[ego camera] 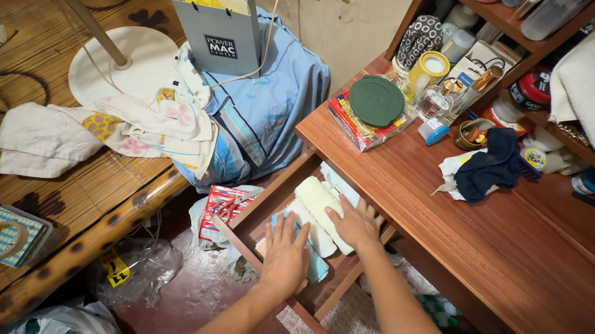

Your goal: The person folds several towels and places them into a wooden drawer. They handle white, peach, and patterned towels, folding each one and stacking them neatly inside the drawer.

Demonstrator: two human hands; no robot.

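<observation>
Left hand (286, 256) is flat, fingers spread, palm down on a light blue folded cloth (315, 262) at the front of the open wooden drawer (260, 208). It's pressing on it, not gripping it as far as I can see. Right hand (353, 222) is also laid open, resting on top of a cream rolled towel (318, 203) that sits diagonally in the same drawer, just beside the blue one. Fingers are loosely spread over the roll and not closed around it.

That drawer is pulled out from a reddish-brown wooden desk (506, 245). Up on the desktop there's a round dark green lid (376, 100) sitting on a flat colourful packet, a dark navy cloth (492, 166) bunched on something white, and a yellow-capped jar (430, 69) back by the shelves with a bunch of small bottles.

To the left of the drawer is a blue striped bundle of fabric (267, 107) with a grey paper bag (218, 25) standing on it, plus a white floral cloth (114, 132) spread over the woven mat. A white round fan base (119, 70) sits on that mat too. Down on the floor below the drawer there's a red and white packet (222, 207) and some crumpled clear plastic (141, 265).
</observation>
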